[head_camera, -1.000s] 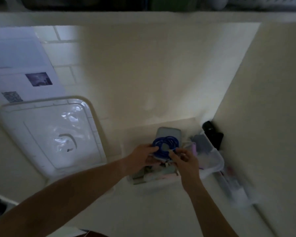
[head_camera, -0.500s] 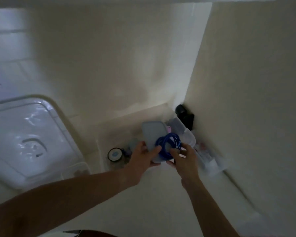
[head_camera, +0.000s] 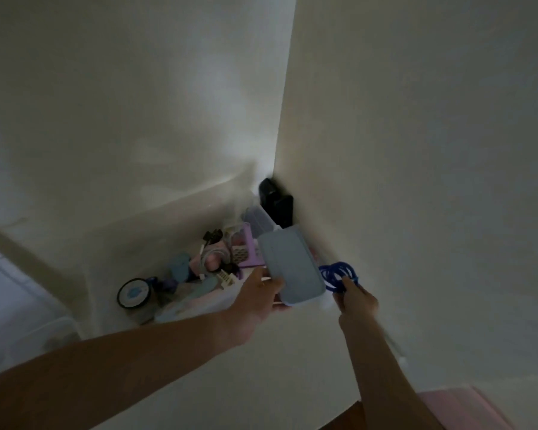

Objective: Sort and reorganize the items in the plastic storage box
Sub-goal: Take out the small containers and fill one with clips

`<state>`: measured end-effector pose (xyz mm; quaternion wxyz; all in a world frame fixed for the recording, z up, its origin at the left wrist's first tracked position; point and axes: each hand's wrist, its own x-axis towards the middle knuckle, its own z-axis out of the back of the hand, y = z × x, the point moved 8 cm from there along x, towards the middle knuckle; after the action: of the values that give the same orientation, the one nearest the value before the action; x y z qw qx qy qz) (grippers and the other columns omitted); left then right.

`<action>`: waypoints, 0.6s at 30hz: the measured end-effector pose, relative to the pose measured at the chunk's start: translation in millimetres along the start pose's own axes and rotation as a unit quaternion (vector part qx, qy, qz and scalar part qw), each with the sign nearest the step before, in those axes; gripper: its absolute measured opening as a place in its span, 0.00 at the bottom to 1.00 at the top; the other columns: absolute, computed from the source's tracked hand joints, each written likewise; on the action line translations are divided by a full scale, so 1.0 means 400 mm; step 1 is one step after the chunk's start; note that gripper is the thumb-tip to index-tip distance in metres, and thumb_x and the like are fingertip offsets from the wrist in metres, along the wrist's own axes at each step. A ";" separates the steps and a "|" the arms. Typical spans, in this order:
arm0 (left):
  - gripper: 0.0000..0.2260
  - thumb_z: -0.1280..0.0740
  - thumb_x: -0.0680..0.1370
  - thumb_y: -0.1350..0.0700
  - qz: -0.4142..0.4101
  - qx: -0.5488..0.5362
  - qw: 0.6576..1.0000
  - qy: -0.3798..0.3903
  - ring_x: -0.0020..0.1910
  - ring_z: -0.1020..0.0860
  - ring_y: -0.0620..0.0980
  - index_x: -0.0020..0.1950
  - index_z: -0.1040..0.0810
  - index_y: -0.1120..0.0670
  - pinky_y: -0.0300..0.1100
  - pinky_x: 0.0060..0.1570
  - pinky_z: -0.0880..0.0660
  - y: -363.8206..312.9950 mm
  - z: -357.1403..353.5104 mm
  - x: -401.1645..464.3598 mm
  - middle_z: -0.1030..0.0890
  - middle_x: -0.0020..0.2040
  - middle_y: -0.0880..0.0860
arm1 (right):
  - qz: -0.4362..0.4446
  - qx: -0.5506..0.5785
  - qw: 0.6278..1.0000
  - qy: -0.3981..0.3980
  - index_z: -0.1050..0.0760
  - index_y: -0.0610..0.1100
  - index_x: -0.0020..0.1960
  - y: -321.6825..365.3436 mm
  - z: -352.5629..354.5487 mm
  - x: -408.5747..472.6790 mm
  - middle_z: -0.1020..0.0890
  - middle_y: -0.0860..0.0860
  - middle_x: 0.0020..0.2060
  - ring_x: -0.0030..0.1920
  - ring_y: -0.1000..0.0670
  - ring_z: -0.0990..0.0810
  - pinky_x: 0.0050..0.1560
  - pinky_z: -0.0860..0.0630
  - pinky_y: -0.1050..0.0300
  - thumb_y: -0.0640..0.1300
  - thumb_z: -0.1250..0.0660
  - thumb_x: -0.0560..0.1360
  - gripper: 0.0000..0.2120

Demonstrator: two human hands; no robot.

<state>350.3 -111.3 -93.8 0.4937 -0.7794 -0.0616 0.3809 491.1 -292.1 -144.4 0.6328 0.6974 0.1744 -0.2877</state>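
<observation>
Cream walls meet behind the plastic storage box point(head_camera: 199, 308). Over its right end, a grey-blue case point(head_camera: 291, 268) is gripped by the left hand point(head_camera: 255, 302), while a blue cable coil point(head_camera: 337, 274) is pinched by the right hand point(head_camera: 356, 299). Sorting seems underway; separate spots appear needed next.

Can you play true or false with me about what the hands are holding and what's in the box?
1. The left hand holds a flat grey-blue case. True.
2. The right hand holds a red ball. False: it pinches a coiled blue cord.
3. The blue cord is lying on top of the case. False: it is beside the case, to the right.
4. A round black-rimmed tin sits at the left end of the storage box. True.
5. A black thing stands in the corner of the walls. True.
</observation>
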 end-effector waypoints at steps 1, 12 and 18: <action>0.04 0.36 0.82 0.62 0.007 0.019 1.000 0.000 0.45 0.18 0.54 0.54 0.30 0.59 0.42 0.33 0.20 0.015 -0.014 0.012 0.22 0.55 0.60 | -0.018 -0.023 1.000 -0.002 0.22 0.31 0.56 -0.016 -0.001 0.026 0.22 0.41 0.34 0.29 0.49 0.26 0.33 0.23 0.57 0.37 0.27 0.74 0.14; 0.10 0.35 0.80 0.63 0.051 0.083 0.995 0.015 0.54 0.21 0.60 0.59 0.32 0.61 0.43 0.36 0.18 0.079 -0.108 0.093 0.25 0.62 0.63 | -0.006 -0.059 0.998 0.029 0.26 0.42 0.35 -0.046 -0.007 0.108 0.28 0.48 0.33 0.35 0.49 0.30 0.37 0.33 0.54 0.47 0.33 0.78 0.15; 0.11 0.33 0.79 0.63 0.069 0.066 0.995 0.024 0.56 0.20 0.62 0.58 0.30 0.58 0.48 0.42 0.17 0.110 -0.120 0.093 0.23 0.61 0.62 | 0.026 -0.049 0.992 0.115 0.21 0.44 0.55 -0.060 0.059 -0.015 0.16 0.46 0.47 0.47 0.46 0.17 0.49 0.22 0.49 0.57 0.32 0.76 0.17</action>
<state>395.6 -150.8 -138.9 0.5176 -0.7564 0.0293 0.3989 467.5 -311.4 -160.1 0.6494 0.6982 0.2418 -0.1798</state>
